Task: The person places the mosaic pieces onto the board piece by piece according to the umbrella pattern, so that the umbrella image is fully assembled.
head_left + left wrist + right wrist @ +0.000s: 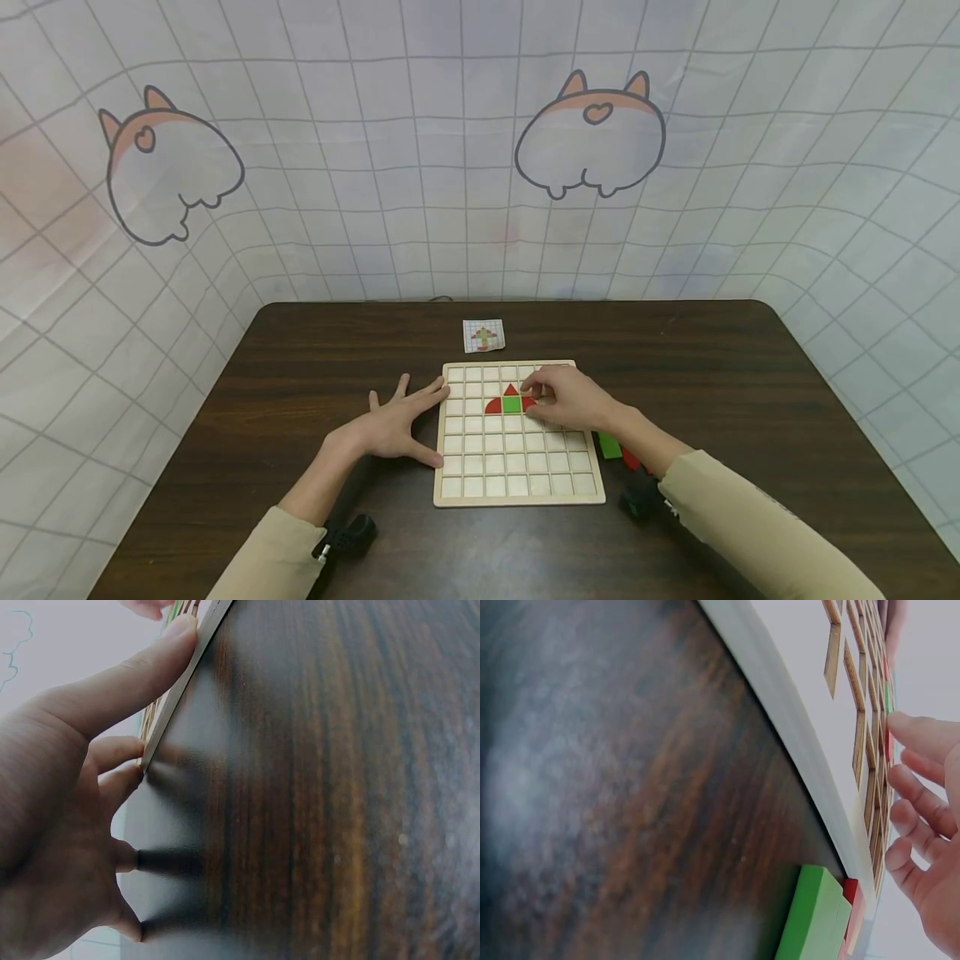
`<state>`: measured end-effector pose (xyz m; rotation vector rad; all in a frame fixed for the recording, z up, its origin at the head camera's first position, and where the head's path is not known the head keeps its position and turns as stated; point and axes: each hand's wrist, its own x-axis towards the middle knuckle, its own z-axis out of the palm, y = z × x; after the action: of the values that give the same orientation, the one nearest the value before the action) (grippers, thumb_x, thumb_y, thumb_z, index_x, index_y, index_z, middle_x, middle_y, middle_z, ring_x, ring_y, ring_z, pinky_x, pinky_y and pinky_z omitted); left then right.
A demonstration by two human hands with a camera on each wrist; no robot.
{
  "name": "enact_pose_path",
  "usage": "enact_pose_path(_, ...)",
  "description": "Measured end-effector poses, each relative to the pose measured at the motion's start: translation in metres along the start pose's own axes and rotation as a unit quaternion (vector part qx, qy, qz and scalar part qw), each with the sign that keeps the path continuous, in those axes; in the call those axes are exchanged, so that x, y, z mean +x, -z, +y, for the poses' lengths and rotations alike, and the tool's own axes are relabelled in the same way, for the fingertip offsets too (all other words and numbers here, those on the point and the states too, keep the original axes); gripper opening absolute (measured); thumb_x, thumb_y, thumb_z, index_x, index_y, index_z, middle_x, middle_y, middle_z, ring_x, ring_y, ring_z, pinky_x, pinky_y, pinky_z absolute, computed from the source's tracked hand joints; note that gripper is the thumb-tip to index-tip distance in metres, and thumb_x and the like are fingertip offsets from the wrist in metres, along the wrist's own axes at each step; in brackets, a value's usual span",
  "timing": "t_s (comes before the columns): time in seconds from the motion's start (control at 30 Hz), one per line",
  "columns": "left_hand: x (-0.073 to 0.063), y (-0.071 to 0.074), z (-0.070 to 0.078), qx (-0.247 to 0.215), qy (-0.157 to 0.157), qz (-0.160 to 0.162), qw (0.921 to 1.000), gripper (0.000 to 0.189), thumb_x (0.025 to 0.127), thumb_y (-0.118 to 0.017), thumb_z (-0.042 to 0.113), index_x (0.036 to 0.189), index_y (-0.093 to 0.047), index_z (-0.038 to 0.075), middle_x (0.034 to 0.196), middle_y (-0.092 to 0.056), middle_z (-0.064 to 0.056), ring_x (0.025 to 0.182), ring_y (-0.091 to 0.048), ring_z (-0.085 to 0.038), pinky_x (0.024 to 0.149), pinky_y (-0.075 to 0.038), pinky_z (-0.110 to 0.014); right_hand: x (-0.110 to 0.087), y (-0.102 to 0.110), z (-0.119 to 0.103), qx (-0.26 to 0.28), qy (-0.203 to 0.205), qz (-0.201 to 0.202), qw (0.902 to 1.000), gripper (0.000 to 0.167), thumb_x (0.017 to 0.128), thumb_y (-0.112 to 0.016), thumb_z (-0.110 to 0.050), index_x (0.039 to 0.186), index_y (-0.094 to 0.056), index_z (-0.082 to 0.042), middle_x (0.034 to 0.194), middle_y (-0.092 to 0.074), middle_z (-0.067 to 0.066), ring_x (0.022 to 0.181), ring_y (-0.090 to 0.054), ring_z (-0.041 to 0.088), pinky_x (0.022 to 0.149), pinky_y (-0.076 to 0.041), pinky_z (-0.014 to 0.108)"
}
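Observation:
A wooden grid board (516, 502) lies on the dark table. My left hand (386, 427) has its fingers spread, with thumb and fingertips touching the board's left edge; its other fingertips rest on the table in the left wrist view. In the upper part of the grid sit a red triangle block (511, 389), a green square block (512, 405) and a red quarter-round block (493, 406). My right hand (573, 398) pinches another red block (528, 404) beside the green square, thumb (922, 735) and forefinger close around it. That block is partly hidden by the fingers.
Beyond the board lies a small pattern card (483, 336) with a coloured figure on a grid. Loose green blocks (609, 446) and red blocks (631, 459) lie by the board's right side, partly under the right forearm. A white gridded curtain (360, 167) surrounds the table.

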<state>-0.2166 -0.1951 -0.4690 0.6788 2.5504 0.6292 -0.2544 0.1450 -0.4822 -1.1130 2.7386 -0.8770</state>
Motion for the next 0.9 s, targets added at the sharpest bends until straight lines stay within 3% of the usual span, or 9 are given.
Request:
enact_pose_path(0.23,0.000,-0.001,0.000,-0.002,0.001,0.001,1.0000,0.112,0.080,-0.085,0.054,0.166,-0.023,0.018,0.172,-0.008,-0.006,0.151,0.015,-0.049,0.101,0.012,-0.084,-0.001,0.000,0.003,0.011,0.001,-0.002,0.9999,0.012,0.093,-0.077,-0.012,0.104,-0.077,-0.010,0.091,-0.068,-0.009,0.074,-0.054,0.007,0.069,-0.050,0.029)
enact_pose_path(0.6,0.000,-0.001,0.001,-0.001,0.007,0.001,1.0000,0.112,0.080,-0.085,0.055,0.166,-0.024,0.020,0.172,-0.008,-0.004,0.152,0.015,-0.047,0.102,0.012,-0.083,-0.007,0.005,0.001,0.038,-0.013,-0.004,0.9992,0.011,0.094,-0.076,-0.010,0.105,-0.077,-0.011,0.091,-0.068,-0.011,0.076,-0.057,0.008,0.070,-0.052,0.029)
enact_pose_path(0.9,0.001,-0.001,-0.001,0.001,0.004,-0.001,1.0000,0.112,0.080,-0.085,0.056,0.166,-0.023,0.021,0.172,-0.007,-0.003,0.152,0.015,-0.046,0.102,0.012,-0.083,-0.028,0.018,0.014,0.078,-0.029,-0.004,0.9965,0.011,0.097,-0.073,-0.011,0.107,-0.076,-0.011,0.091,-0.066,-0.009,0.077,-0.056,0.012,0.069,-0.050,0.029)
